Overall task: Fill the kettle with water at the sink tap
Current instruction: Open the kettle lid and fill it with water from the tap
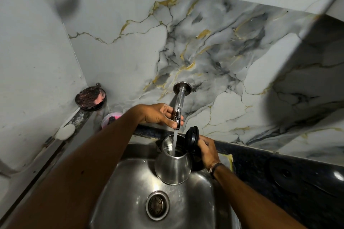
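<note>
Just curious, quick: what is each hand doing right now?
Left hand: closed around the tap, which is running.
Right hand: closed on the kettle by its handle, lid open, under the stream.

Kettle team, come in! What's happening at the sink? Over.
Left hand on tap, right hand holding kettle by the handle side. Lid up, water streaming in. Nothing blocking.

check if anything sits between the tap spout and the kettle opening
Nothing visible does. The black lid is flipped back, and the water stream falls from the tap straight into the open kettle.
</note>
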